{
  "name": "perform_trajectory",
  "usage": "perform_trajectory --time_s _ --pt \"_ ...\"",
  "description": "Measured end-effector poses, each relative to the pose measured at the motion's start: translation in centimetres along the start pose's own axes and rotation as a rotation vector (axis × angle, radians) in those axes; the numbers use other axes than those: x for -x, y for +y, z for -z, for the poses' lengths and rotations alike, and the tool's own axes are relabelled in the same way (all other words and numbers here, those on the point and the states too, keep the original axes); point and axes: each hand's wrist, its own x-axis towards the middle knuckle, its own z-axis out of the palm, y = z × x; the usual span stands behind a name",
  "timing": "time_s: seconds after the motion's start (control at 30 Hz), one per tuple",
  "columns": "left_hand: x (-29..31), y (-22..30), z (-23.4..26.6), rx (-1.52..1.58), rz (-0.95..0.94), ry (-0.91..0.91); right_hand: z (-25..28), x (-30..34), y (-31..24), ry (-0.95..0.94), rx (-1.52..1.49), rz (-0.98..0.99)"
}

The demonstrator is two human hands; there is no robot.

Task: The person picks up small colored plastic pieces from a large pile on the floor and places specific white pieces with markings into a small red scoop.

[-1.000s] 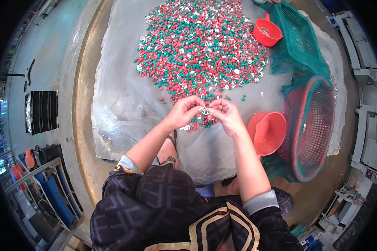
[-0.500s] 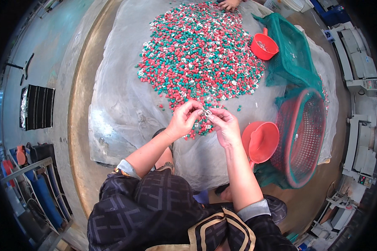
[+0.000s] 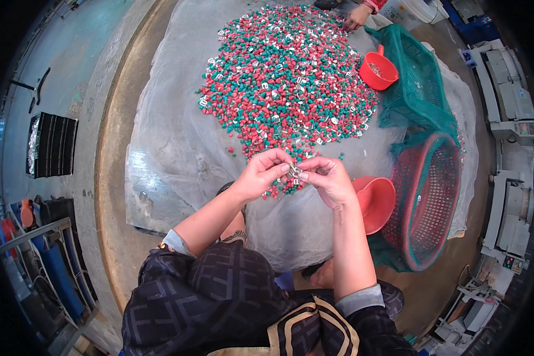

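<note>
Just in front of me, my left hand and my right hand meet fingertip to fingertip. Between them they pinch small pale metal buckles, linked or touching; their exact number is too small to make out. Below and behind my fingers lies the near tip of a wide heap of red and green pebble-like pieces. White and metal buckles of the same small kind are scattered through it. Closest to my right wrist stands a red plastic scoop, partly hidden by my forearm.
A grey plastic sheet lies under the heap. On the right are a red dipper holding small pieces, a green basket and a red basket with green netting. Another person's hand touches the heap's far right edge.
My fingertips have come closer together around the buckles, and my right hand has shifted slightly right. The other person's hand has moved to the right along the heap's far edge.
</note>
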Motion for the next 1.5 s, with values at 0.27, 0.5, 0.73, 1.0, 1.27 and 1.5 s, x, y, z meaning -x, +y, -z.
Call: perform_trajectory --time_s 0.27,0.5,0.73,1.0,1.27,1.5 --pt "-0.7 4.0 -0.8 -1.157 -0.689 -0.222 0.9 0.6 -0.6 0.024 0.063 -0.118" --pt "0.4 2.7 -1.8 -0.261 -0.231 0.029 -0.7 0.3 -0.9 -0.104 -0.272 -0.024" --pt "0.1 5.6 -2.1 -0.701 -0.410 -0.129 -0.9 1.0 -2.1 -0.061 -0.076 0.029" --pt "0.0 6.4 -2.0 -0.694 -0.324 -0.170 -1.6 1.4 -2.5 0.016 0.095 0.072" --pt "-0.1 6.3 -2.9 -0.758 -0.462 -0.124 -2.8 2.0 -2.7 0.036 -0.134 0.034" --pt "-0.4 6.9 -2.7 -1.044 -0.676 -0.270 -2.2 2.3 -2.6 0.012 -0.151 0.010"
